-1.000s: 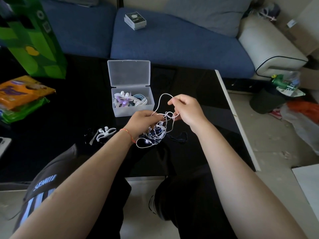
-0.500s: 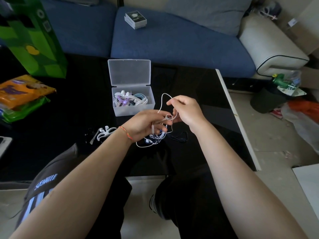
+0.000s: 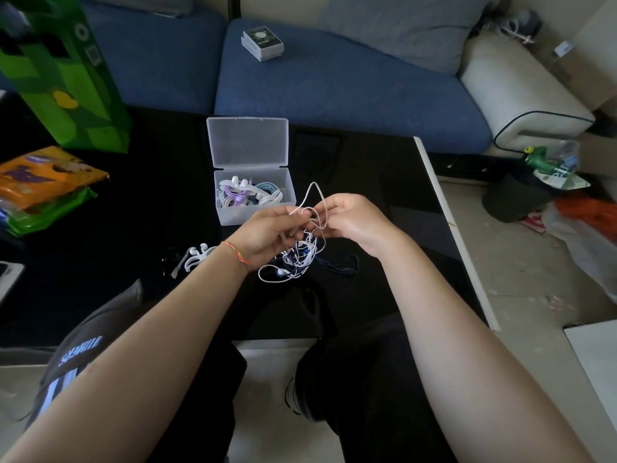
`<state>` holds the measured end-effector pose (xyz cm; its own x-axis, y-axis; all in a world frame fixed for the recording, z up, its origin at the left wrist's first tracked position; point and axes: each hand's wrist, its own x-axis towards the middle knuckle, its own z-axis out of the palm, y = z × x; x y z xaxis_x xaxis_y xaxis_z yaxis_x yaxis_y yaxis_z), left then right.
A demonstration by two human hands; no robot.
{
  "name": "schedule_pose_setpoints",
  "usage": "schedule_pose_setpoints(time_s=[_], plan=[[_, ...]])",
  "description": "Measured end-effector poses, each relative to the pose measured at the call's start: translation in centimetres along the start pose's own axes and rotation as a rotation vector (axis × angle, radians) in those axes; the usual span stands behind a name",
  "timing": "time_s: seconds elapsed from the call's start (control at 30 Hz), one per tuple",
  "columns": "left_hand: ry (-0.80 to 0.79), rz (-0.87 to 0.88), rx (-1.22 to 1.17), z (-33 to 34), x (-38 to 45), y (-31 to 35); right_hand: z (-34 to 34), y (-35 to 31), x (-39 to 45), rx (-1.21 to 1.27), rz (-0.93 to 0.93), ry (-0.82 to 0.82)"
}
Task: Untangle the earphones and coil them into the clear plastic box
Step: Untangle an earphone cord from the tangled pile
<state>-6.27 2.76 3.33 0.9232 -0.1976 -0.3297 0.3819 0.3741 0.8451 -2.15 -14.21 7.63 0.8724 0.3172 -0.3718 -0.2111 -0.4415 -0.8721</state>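
Observation:
A tangle of white and dark blue earphones [image 3: 298, 259] hangs between my hands above the black table [image 3: 133, 235]. My left hand [image 3: 265, 233] pinches the white cord near its knot. My right hand [image 3: 354, 220] pinches the same cord, and a loop of it stands up above my fingers. Just beyond my hands sits the clear plastic box [image 3: 253, 195], its lid open and upright. Coiled white, purple and light blue earphones lie inside it.
White ear hooks [image 3: 197, 257] lie on the table left of my left wrist. A green bag [image 3: 66, 75] and orange snack packs [image 3: 40, 178] occupy the left side. A blue sofa [image 3: 334, 81] with a small box is behind. The table's right edge [image 3: 447, 228] is white.
My hands have come slightly closer together, and the left hand has shifted its pinch up the white cord. The loop above my right fingers is a little narrower.

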Motion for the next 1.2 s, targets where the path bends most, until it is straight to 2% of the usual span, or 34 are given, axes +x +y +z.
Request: schedule_pose_setpoints(time_s=[0.2,0.37,0.47,0.53,0.6,0.73,0.8,1.03,1.2], plan=[[0.164,-0.065,0.207,0.1,-0.7,-1.2,-0.8,1.1,0.1,-0.430,-0.087,0.076],[0.307,-0.037,0.227,-0.4,-0.7,-2.1,-0.7,1.0,0.5,-0.491,-0.079,0.192],[0.323,-0.009,0.252,-0.7,-0.4,-2.6,-0.9,1.1,1.0,-0.472,-0.038,0.322],[0.318,0.000,0.281,-0.8,-0.2,-2.7,-1.1,1.1,1.1,-0.488,-0.023,0.347],[0.292,0.011,0.302,-0.9,0.2,-2.8,-1.2,1.0,1.4,-0.478,-0.014,0.290],[0.230,0.040,0.359,-0.7,0.3,-2.5,-0.5,0.1,1.1,-0.368,0.033,-0.050],[0.221,0.051,0.371,-0.6,0.3,-2.7,-0.1,0.2,1.3,-0.419,0.026,-0.135],[0.231,-0.012,0.420,-1.0,1.0,-1.8,-0.2,0.2,2.2,-0.562,0.006,-0.015],[0.289,0.011,0.439,-1.1,1.9,-1.1,-1.0,0.7,2.9,-0.651,0.014,0.071]])
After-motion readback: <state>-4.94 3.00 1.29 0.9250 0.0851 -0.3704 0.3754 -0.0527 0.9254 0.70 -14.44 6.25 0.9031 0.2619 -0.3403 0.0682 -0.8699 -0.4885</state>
